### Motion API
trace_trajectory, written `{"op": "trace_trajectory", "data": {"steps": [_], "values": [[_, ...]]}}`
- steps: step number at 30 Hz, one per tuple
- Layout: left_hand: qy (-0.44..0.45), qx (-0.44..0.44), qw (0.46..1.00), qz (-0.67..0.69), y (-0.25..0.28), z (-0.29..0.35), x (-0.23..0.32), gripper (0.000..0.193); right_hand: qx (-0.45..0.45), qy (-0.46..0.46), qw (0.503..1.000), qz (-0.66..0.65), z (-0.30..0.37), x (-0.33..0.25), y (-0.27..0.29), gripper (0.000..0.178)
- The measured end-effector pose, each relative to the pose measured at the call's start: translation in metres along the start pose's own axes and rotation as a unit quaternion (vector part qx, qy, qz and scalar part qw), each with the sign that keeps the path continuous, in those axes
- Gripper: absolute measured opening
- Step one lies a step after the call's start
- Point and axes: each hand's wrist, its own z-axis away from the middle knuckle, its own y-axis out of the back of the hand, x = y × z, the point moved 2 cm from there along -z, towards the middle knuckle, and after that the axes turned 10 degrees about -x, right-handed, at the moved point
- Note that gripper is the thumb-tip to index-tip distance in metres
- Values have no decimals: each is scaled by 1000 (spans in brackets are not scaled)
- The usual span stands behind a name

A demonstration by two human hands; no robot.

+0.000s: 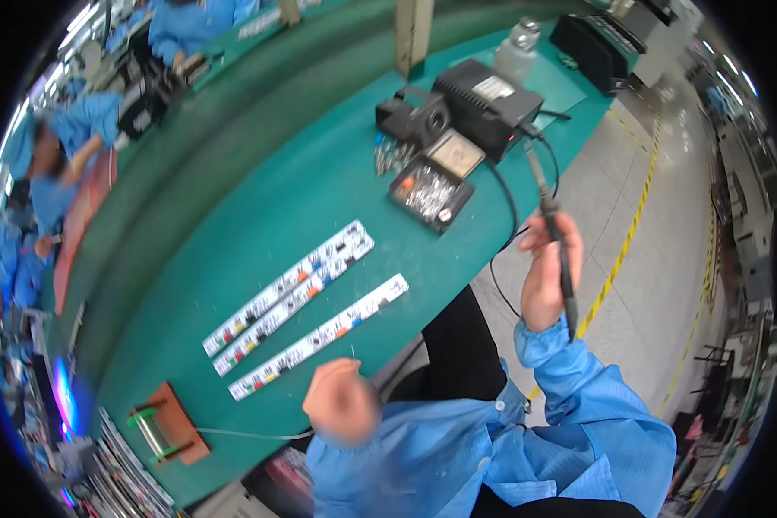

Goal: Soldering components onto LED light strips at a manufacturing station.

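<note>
My right hand (547,274), raised off the table's right edge, is closed around a soldering iron (563,259). The iron stands steeply, its slim metal end up near the black soldering station (489,105). My left hand (341,401) is closed near the front edge; a thin bit of solder wire (250,433) pokes out above its fingers. That wire runs from a spool (153,434) on a brown stand to beside my left wrist. Just beyond the left hand lies a long white circuit board strip (319,337) with small coloured parts. Two similar strips (289,289) lie side by side behind it.
A black tray of small metal parts (430,192), a tan sponge (457,154) and a black iron holder (413,116) stand by the station. Behind are a clear bottle (516,52) and a black bin (597,47). Cables hang past the table's right edge. Co-workers sit at the far left.
</note>
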Motion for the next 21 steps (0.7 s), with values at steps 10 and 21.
{"op": "trace_trajectory", "data": {"steps": [10,21], "values": [[72,31,990,121,-4,12,-14,10,-10,-93,989,-114,23,-18,-8,35],[95,39,989,109,-9,5,-3,10,103,-56,983,-139,-11,-35,56,35]]}}
